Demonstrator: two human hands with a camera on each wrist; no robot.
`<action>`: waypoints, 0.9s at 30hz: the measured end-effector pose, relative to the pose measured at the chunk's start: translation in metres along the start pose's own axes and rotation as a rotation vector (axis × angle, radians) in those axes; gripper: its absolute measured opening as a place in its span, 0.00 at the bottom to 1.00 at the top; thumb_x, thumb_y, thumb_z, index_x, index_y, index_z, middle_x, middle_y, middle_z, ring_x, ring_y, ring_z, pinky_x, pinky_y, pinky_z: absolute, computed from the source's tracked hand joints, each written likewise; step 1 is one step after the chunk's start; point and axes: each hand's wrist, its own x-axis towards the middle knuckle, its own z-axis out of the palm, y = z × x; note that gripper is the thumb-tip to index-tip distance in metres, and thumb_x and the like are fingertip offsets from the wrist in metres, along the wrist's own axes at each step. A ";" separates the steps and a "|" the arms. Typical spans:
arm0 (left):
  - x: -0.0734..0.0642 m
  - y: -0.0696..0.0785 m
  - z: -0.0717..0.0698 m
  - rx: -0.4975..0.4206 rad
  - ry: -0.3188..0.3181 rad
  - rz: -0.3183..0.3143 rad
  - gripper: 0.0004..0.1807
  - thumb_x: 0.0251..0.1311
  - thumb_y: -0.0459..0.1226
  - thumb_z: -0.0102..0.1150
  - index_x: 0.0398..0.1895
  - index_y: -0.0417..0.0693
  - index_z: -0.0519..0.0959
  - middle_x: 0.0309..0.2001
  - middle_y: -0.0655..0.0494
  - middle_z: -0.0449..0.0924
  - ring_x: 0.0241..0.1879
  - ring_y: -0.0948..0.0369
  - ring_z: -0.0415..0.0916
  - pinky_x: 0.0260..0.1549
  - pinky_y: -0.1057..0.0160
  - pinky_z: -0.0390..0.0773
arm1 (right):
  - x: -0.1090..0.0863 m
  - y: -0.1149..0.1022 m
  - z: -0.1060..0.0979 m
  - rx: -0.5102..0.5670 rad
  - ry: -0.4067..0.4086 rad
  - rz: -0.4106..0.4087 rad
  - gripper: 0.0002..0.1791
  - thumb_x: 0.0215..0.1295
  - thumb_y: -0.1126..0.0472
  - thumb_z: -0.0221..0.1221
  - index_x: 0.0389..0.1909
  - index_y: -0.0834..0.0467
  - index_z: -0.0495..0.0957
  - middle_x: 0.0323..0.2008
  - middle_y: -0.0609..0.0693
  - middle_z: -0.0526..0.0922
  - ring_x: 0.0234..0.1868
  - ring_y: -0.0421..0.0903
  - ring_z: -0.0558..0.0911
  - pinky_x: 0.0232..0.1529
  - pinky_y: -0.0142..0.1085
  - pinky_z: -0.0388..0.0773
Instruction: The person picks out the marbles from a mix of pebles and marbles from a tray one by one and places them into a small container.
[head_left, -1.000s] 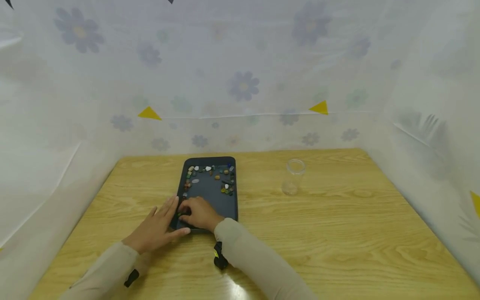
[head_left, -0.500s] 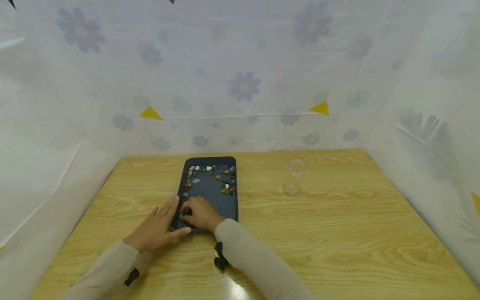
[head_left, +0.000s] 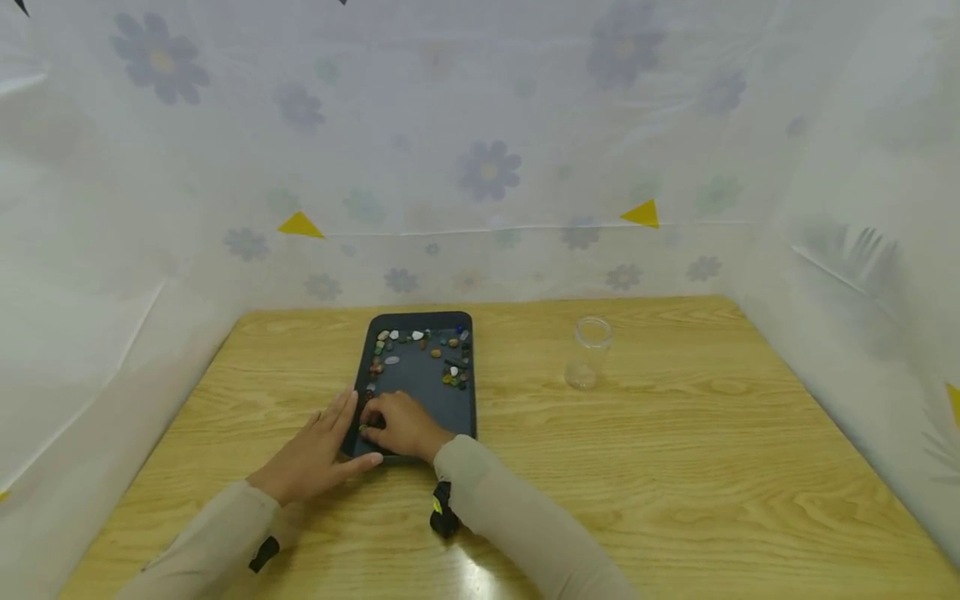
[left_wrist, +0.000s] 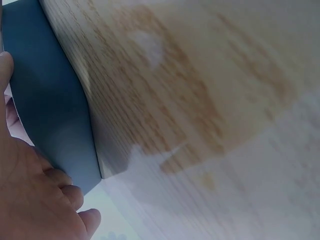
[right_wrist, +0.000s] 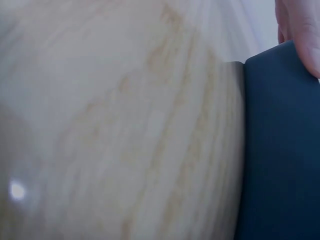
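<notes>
A dark shallow tray (head_left: 420, 400) lies left of the middle of the table, with several small polished stones (head_left: 377, 367) along its inner edges. My left hand (head_left: 311, 458) rests at the tray's near left corner, fingers straight along the left rim and thumb at the front rim. In the left wrist view the left hand's fingers (left_wrist: 70, 195) lie against the tray's outer wall (left_wrist: 55, 100). My right hand (head_left: 401, 425) reaches into the tray, its fingers curled down at the left side. A small greenish stone (head_left: 364, 428) shows at its thumb and index fingertips; the palm hides the rest.
A clear glass jar (head_left: 588, 354) stands upright, without a lid, on the wooden table (head_left: 675, 450) to the right of the tray. White flowered sheeting (head_left: 487, 117) encloses the table at the back and both sides.
Both hands keep nearly the same place and pose at the tray; the right fingers shift only very slightly. The jar and tray stay put.
</notes>
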 end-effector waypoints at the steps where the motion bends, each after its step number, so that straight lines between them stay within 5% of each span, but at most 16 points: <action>1: 0.000 0.000 0.000 -0.002 0.001 0.000 0.55 0.61 0.64 0.49 0.74 0.32 0.44 0.74 0.34 0.40 0.72 0.42 0.45 0.65 0.36 0.48 | -0.001 0.000 -0.002 0.016 -0.002 -0.001 0.09 0.63 0.57 0.64 0.42 0.54 0.83 0.35 0.42 0.83 0.35 0.33 0.78 0.42 0.25 0.73; 8: 0.001 0.000 0.000 -0.006 -0.019 -0.012 0.56 0.60 0.66 0.48 0.74 0.33 0.43 0.74 0.35 0.40 0.72 0.42 0.44 0.65 0.34 0.47 | -0.009 0.003 -0.020 0.128 0.006 -0.009 0.08 0.65 0.58 0.62 0.42 0.55 0.82 0.37 0.43 0.83 0.37 0.32 0.79 0.39 0.22 0.74; 27: -0.003 -0.001 -0.001 0.005 -0.010 -0.046 0.57 0.59 0.67 0.48 0.75 0.34 0.42 0.74 0.35 0.39 0.72 0.41 0.43 0.65 0.35 0.46 | -0.044 0.031 -0.112 0.278 0.319 0.016 0.10 0.67 0.57 0.60 0.47 0.55 0.81 0.40 0.46 0.82 0.40 0.40 0.79 0.42 0.37 0.79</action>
